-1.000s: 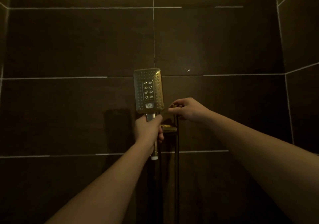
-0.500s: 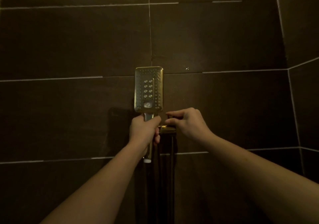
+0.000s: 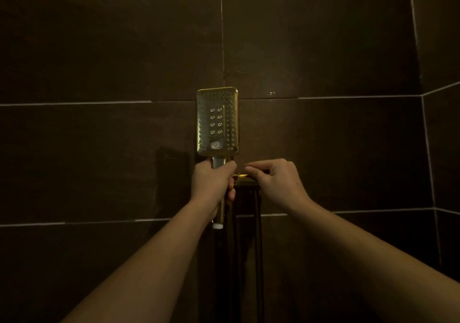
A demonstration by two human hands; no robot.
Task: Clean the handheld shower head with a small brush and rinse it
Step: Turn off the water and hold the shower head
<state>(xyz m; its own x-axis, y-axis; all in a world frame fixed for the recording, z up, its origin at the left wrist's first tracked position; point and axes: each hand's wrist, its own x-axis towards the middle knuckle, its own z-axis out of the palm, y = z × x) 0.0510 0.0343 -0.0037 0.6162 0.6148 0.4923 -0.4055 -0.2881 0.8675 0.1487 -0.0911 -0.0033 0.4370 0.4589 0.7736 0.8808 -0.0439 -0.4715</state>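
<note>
The gold rectangular shower head stands upright with its nozzle face toward me, close to the dark tiled wall. My left hand is wrapped around its handle, whose white-tipped end sticks out below the fist. My right hand is just to the right, over the gold wall bracket, fingers pinched together on what looks like the top of the dark hose, which drops straight down from under it. No brush is visible. The light is dim.
Dark brown wall tiles with pale grout lines fill the view. A side wall meets the back wall at the right, forming a corner. The hose lines hang down the wall between my forearms.
My right hand dropped from above the bracket down onto it and shifted left toward the handle. The left hand kept its grip, and the shower head stayed upright.
</note>
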